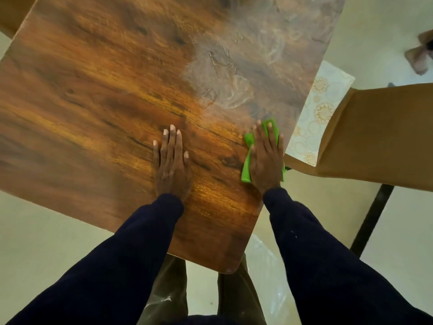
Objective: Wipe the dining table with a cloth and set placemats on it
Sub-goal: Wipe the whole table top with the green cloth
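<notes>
Watching through the head camera, I am seeing the wiping step in hand: the right hand is pressing a bright green folded cloth flat against the glossy brown wood-grain dining table, fingers straight and spread over it, close to the table's right edge. The left hand is resting palm-down on bare wood just beside it, fingers straight and holding nothing. A whitish swirled film is covering the far right part of the top, so I am judging the wipe unfinished; the next move is calling for sweeping the cloth forward through that haze with steady pressure. No placemat is lying on the table; a pale mat with gold circular patterns is sitting off the right edge, apparently on the tan chair. Cream floor is showing around the table.
</notes>
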### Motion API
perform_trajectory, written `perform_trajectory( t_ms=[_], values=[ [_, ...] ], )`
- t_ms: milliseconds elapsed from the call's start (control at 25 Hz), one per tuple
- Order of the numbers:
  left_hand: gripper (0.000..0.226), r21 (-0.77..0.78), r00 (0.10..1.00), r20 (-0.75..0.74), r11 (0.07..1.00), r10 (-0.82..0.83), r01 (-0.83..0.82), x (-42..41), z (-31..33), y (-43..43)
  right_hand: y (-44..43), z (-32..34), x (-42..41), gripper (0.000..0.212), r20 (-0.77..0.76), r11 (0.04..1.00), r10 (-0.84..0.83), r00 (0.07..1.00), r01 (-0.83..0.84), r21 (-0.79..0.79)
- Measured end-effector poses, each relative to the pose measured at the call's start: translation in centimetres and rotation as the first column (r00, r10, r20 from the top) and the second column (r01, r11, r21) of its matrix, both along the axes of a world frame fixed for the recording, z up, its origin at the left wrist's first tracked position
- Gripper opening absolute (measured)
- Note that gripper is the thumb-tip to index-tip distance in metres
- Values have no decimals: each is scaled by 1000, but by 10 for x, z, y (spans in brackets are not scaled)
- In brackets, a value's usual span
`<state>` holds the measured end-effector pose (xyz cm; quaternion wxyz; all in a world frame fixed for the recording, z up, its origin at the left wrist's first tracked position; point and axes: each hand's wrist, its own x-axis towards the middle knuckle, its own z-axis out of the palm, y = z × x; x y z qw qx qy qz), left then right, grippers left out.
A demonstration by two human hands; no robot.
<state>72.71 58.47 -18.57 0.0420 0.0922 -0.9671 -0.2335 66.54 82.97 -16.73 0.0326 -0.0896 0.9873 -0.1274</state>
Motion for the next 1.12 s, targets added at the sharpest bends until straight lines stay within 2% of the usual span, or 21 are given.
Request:
perform_trajectory(
  t_ms=[80,120,200,280,360,400,560,680,800,880,920,1040,1080,1120],
  values=[
    [54,-41,1000,-18,999,8,-9,1,-2,3,-30,0,-31,59,0,997,-81,997,81,-7],
    [54,-56,1000,-27,998,15,-16,1,-2,4,-42,1,-36,60,0,999,-47,999,47,1],
    [55,-81,999,-30,996,29,-31,-1,-1,8,-48,1,-22,62,-3,982,188,982,-188,22],
    [56,-90,998,-39,994,53,-56,-3,-1,10,-18,4,10,63,49,853,519,854,-520,30],
    [58,-93,996,-52,993,71,-75,-3,-1,9,29,4,26,59,101,736,672,733,-677,18],
    [58,-102,996,-54,992,72,-77,-3,-1,8,51,5,23,57,101,733,675,730,-680,17],
    [57,-162,996,-55,983,77,-85,-3,-4,6,64,2,-41,56,89,878,475,875,-479,22],
    [57,-186,996,-58,979,73,-83,-2,-6,4,4,0,-85,55,23,948,315,949,-316,29],
    [56,-175,993,-82,980,81,-94,-3,-5,3,-64,0,-99,57,9,948,317,948,-317,0],
    [56,-170,991,-96,980,91,-107,-4,-3,3,-89,2,-83,60,-5,889,458,889,-458,15],
    [56,-168,990,-104,980,94,-110,-4,-3,4,-89,3,-71,62,4,821,571,821,-571,28],
    [56,-156,989,-111,981,101,-117,-6,-2,4,-40,2,-48,62,56,535,843,535,-844,17],
    [57,-147,988,-114,982,104,-120,-6,-2,3,-18,-1,-52,62,65,486,871,486,-874,16],
    [57,-142,988,-112,982,106,-122,-6,-3,3,2,-3,-61,62,67,490,869,490,-872,15]
  ],
)
